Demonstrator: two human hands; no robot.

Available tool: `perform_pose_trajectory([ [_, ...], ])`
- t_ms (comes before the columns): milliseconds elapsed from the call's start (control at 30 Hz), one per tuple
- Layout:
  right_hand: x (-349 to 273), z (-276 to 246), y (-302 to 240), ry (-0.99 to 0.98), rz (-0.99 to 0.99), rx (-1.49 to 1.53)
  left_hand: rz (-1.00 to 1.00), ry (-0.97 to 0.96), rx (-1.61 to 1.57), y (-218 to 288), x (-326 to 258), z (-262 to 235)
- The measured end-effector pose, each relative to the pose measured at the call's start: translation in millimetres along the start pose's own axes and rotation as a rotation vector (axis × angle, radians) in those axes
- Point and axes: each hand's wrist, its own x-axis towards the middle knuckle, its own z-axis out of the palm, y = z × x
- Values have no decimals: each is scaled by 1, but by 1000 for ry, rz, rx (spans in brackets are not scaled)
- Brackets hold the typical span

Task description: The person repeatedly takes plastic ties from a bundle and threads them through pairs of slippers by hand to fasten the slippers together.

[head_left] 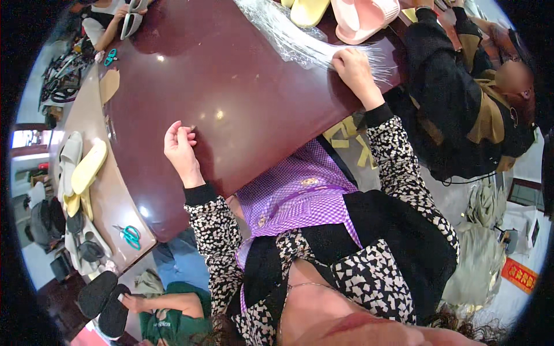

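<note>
My right hand (353,70) is closed, fingers pressed together, at the fanned end of a bundle of thin translucent plastic strands (320,53). The strands spread out past my fingers toward the right. Wrinkled clear plastic film (271,34) lies around the bundle's far part. My left hand (181,147) hovers above the dark red table (248,115), its fingers curled in toward the thumb. A tiny dark speck shows at those fingertips, too small to name. Just beyond my right hand stand a pink slipper (363,20) and a yellow slipper (309,11).
To the left, a beige table (104,196) bears yellow slippers (89,167), grey slippers (70,153) and teal-handled scissors (130,236). More teal scissors (110,57) lie at the far left. One person (461,92) sits close on my right; others work at far left and lower left.
</note>
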Motion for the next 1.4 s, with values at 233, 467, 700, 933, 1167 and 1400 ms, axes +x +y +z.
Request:
perform_pose_trajectory([
  [233, -2, -30, -8, -38, 70, -16, -2, 4, -7, 0, 0, -6],
  [467, -36, -98, -12, -274, 105, -28, -5, 3, 42, 8, -8, -5],
  [700, -30, -153, -54, -607, 257, 595, 255, -327, 129, 55, -73, 75],
  [933, -12, -119, -158, -570, -96, 711, 401, -593, 128, 108, -135, 74],
  [1167, -20, -114, -239, -774, -157, 867, 216, -428, 149, 90, -182, -5],
  [1400, -12, -70, -271, -1686, -128, 1421, -113, -408, -82, 75, -208, -57],
])
